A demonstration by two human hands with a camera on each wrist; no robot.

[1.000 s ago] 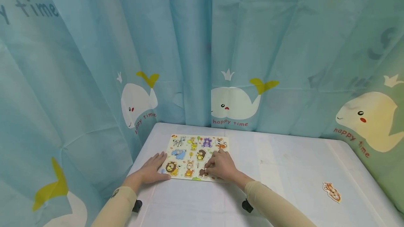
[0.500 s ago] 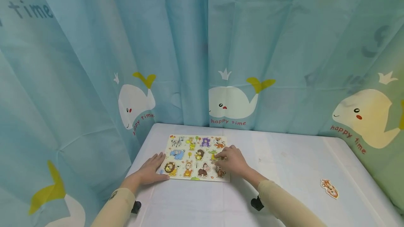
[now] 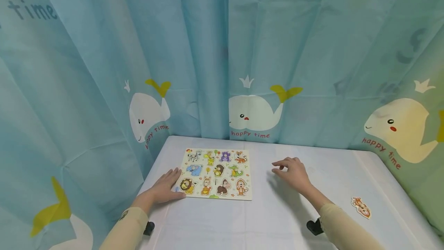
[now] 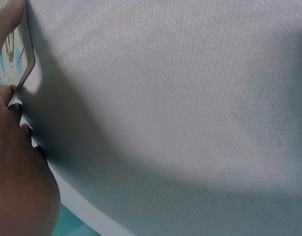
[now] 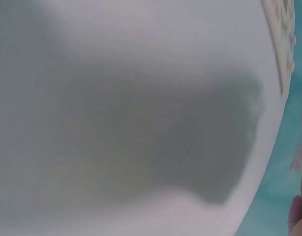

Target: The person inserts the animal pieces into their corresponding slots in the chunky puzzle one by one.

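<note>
My left hand (image 3: 165, 186) rests at the left edge of a flat animal puzzle board (image 3: 249, 169), fingers along its side and thumb at the near corner. In the left wrist view the thumb and fingers of my left hand (image 4: 18, 172) meet the board's corner (image 4: 20, 64). My right hand (image 3: 294, 174) is raised over the table right of the board, fingers loosely bent, with nothing seen in them. Several animals cover the board in rows, with a monkey (image 3: 241, 187) at its near right corner. An orange-brown animal-shaped puzzle piece (image 3: 361, 207) lies farther right.
The board and piece lie on a white-covered table (image 3: 270, 211). A blue curtain (image 3: 204, 49) with whales hangs behind and to the sides. Black wrist devices (image 3: 315, 227) show beneath both sleeves.
My right hand has left the board's right part and moved right over the table, uncovering the crocodile and monkey. My left hand stays at the board, and the loose piece has not moved.
</note>
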